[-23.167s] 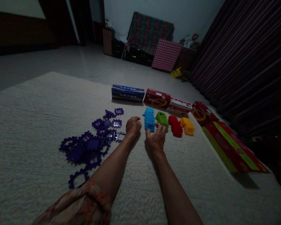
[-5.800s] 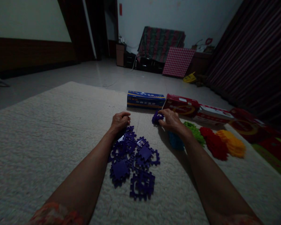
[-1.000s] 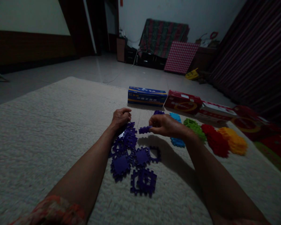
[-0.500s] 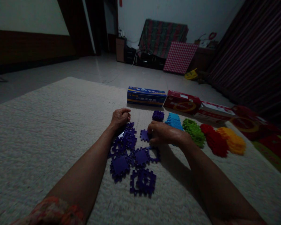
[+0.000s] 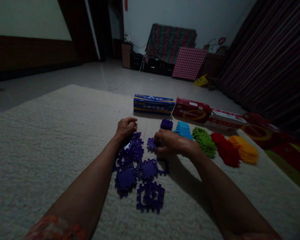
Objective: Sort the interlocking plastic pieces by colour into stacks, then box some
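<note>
My right hand [image 5: 168, 141] pinches a flat purple interlocking tile [image 5: 151, 143] with notched edges; its left part shows past my fingertips. My left hand [image 5: 126, 127] rests on the mat with curled fingers and no visible object in them, at the far end of a loose spread of purple tiles [image 5: 125, 178]. Some tiles in this spread are solid squares, others are frames with cut-outs. Nearer to me lie overlapping purple frame pieces [image 5: 150, 197]. Just beyond my right hand stands a small purple stack [image 5: 166, 124].
Right of my hand lie rows of light blue [image 5: 183, 130], green [image 5: 203, 141], red [image 5: 225, 149] and yellow tiles [image 5: 244, 149]. Behind them stand a blue box [image 5: 153, 105], a red box [image 5: 192, 110] and a white-topped box [image 5: 226, 119]. Everything sits on a cream mat [image 5: 52, 133].
The whole view has shifted slightly, so things appear a little further left and lower. Both hands keep nearly the same pose, the right one still on the purple tile.
</note>
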{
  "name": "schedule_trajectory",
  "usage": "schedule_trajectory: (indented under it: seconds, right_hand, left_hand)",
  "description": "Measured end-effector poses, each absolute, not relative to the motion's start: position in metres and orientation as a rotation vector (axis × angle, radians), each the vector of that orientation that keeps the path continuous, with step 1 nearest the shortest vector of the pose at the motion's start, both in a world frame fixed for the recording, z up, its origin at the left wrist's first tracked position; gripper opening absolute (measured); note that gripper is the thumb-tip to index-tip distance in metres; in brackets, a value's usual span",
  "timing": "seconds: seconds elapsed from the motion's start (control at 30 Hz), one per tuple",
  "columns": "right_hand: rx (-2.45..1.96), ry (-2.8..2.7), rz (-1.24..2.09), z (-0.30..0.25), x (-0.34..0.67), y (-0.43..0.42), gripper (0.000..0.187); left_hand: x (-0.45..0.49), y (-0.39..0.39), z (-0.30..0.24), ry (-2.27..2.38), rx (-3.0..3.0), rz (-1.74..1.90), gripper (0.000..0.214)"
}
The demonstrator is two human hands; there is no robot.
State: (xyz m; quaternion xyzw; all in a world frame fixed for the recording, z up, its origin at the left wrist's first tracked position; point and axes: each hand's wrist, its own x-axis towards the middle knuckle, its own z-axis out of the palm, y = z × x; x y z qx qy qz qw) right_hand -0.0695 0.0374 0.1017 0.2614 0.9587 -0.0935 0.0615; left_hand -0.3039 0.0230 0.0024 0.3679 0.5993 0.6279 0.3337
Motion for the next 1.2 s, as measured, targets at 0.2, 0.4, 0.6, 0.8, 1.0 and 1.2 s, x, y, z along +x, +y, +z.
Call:
schedule_trajectory:
  seconds: [0.2,0.4,0.6,0.8,1.0,1.2]
  right_hand:
    - [1.081,3.207,-0.160,0.101,-0.052,0.079,0.022]
    - [1.310,3.226,-0.085,0.077,-0.040,0.112,0.027]
    - [1.346,3.174,-0.078,0.069,-0.038,0.116,0.029]
    - [1.359,3.160,-0.040,0.072,-0.039,0.113,0.034]
    - [1.102,3.346,-0.159,0.079,-0.060,0.092,0.028]
    - [0.796,3.350,-0.410,0.073,-0.078,0.065,0.028]
  left_hand:
    - [-0.303,0.021,0.005,1.573,0.965,1.619,0.026]
    - [-0.301,0.019,0.009,1.574,0.954,1.620,0.025]
    - [-0.304,0.021,0.004,1.577,0.988,1.624,0.026]
    - [-0.306,0.024,0.001,1.561,0.995,1.633,0.026]
    - [-0.304,0.023,0.004,1.544,0.933,1.635,0.024]
    - [-0.293,0.013,0.028,1.477,0.739,1.618,0.022]
